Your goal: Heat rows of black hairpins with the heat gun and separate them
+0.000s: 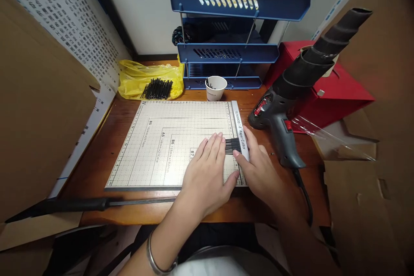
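Bangle nearest, hands touch black strips on the SUNWOOD "Paper Cutter".

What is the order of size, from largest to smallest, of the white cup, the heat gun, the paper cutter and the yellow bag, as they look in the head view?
1. Paper cutter, partly covered by the hands
2. Heat gun
3. Yellow bag
4. White cup
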Action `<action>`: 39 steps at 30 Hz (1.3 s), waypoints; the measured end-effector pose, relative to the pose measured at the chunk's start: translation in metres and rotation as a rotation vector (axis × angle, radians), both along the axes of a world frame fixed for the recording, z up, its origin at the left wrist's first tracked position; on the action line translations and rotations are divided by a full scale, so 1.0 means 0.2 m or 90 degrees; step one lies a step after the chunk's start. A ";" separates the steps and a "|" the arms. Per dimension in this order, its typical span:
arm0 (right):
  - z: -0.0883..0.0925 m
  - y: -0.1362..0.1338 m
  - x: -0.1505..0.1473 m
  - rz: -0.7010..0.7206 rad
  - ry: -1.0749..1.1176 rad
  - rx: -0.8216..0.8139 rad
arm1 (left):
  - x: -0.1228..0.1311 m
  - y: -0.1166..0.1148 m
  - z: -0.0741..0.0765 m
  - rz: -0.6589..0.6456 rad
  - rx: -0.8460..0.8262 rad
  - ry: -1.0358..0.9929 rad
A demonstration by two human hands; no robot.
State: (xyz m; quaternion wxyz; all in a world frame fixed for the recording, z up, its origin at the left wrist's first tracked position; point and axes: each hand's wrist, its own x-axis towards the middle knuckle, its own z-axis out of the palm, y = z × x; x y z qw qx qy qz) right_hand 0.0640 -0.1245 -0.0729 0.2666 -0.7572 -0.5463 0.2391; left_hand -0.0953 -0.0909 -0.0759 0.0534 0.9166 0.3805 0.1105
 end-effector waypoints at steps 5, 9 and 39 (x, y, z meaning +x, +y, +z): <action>0.02 0.02 -0.01 -0.014 -0.013 -0.003 | 0.00 0.00 0.00 -0.003 -0.005 0.000; 0.05 0.04 -0.06 -0.044 -0.044 -0.052 | 0.01 0.00 0.01 -0.011 -0.020 0.003; 0.02 0.01 -0.03 -0.034 -0.037 0.007 | 0.00 -0.01 0.00 -0.003 -0.018 0.000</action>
